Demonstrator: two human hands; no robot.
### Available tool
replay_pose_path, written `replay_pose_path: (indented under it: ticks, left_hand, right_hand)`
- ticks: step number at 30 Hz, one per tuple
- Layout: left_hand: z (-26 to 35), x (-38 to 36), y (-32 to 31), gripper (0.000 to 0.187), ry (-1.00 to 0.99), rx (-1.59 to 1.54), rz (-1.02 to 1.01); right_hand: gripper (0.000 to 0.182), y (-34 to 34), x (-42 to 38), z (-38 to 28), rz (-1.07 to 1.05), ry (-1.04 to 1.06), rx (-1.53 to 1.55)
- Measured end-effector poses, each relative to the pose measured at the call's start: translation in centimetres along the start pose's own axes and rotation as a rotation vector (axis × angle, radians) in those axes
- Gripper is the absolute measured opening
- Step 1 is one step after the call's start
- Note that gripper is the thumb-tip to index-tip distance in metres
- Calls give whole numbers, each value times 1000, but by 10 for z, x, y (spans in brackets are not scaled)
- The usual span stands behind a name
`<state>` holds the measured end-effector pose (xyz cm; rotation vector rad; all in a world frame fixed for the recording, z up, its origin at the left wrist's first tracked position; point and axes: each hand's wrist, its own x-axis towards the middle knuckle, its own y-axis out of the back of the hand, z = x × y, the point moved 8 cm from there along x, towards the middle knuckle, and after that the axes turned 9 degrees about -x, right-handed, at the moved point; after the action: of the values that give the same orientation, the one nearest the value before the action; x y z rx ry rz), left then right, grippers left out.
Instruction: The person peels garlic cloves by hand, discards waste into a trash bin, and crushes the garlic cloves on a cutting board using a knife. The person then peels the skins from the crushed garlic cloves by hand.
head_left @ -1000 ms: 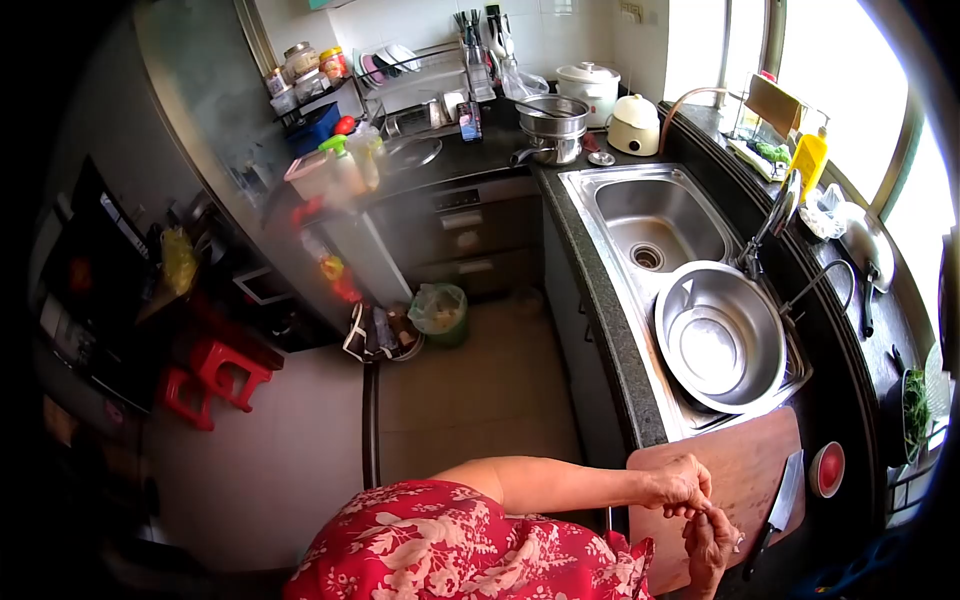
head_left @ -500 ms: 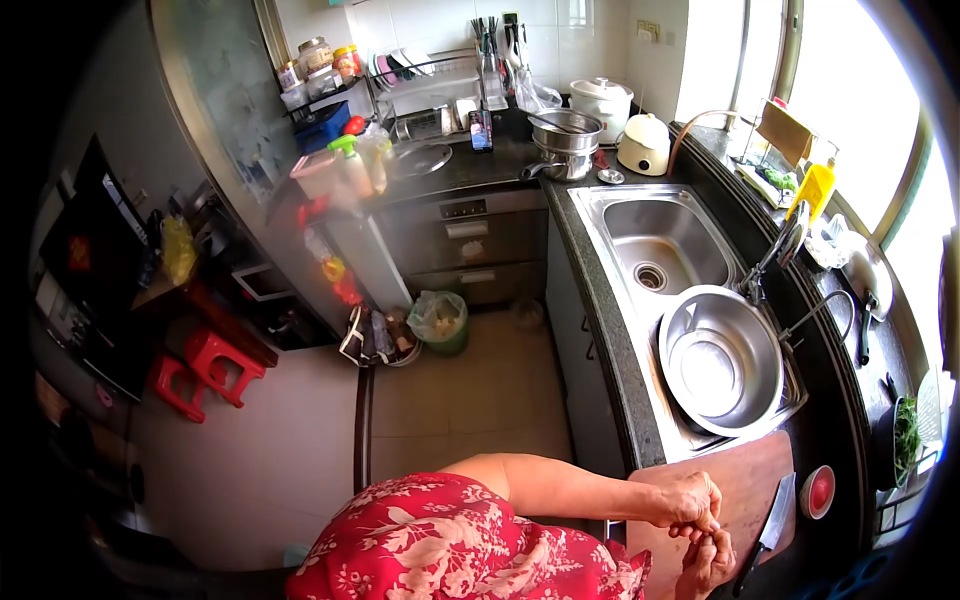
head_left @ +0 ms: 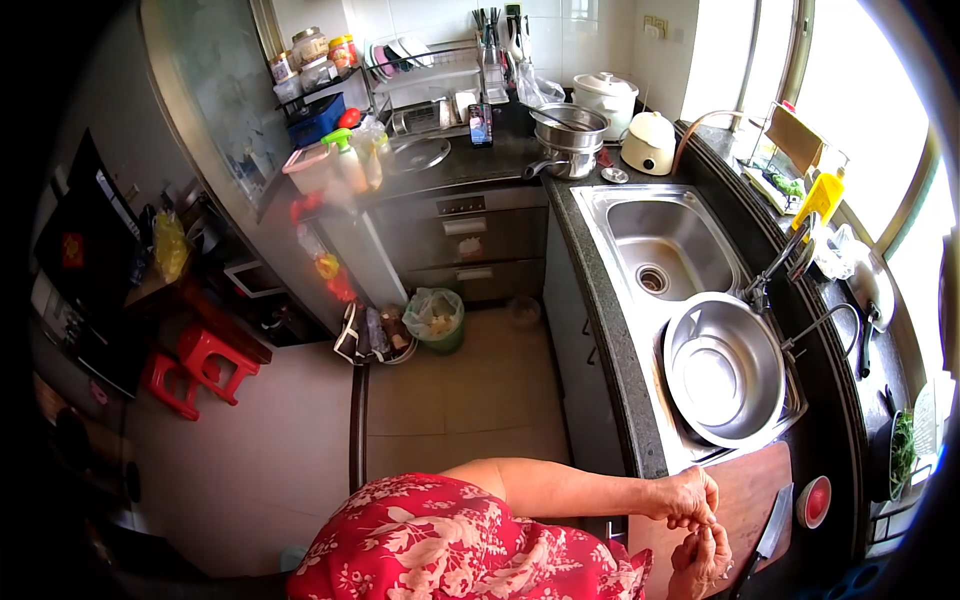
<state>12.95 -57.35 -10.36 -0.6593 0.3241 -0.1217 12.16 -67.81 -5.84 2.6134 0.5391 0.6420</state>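
A person in a red floral top stands at the reddish-brown wooden cutting board [head_left: 745, 490], the left hand [head_left: 685, 497] and right hand [head_left: 700, 555] pressed fingertip to fingertip above it, pinching something too small to make out. The board looks bare, so the work appears barely begun. A steel-bladed kitchen knife [head_left: 768, 530] lies untouched on the board's right edge, a small red dish [head_left: 813, 500] just beyond. Past the board's far end, a large stainless steel bowl [head_left: 723, 368] fills one basin of the steel double sink [head_left: 665, 235], set in a dark granite counter [head_left: 598, 300] of a narrow tiled kitchen.
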Motion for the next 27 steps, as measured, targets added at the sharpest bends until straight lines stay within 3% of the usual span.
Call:
replay_pose_path:
  ticks: [2, 9, 15, 17, 21, 24, 26, 27]
  left_hand:
    - [0, 3, 1, 16, 18, 1, -39]
    - [4, 6, 5, 17, 54, 1, -86]
    - [3, 8, 9, 18, 78, -11, -85]
    - [1, 9, 11, 18, 76, -26, -93]
    - [4, 7, 13, 18, 36, 30, -80]
    - [5, 7, 14, 18, 7, 43, -58]
    - [9, 4, 16, 18, 2, 76, 1]
    - [10, 4, 17, 18, 2, 75, 1]
  right_hand:
    - [14, -11, -11, 40, -12, -584, 494]
    - [13, -14, 0, 33, -157, -509, 448]
    - [15, -16, 0, 45, -179, -606, 499]
    - [22, -8, 13, 0, -147, 203, -118]
    - [31, -11, 10, 5, -124, 257, -144]
    - [25, -16, 10, 20, -122, 141, -139]
    - [16, -22, 2, 66, -67, -498, 361]
    - [16, -23, 2, 66, -67, -499, 360]
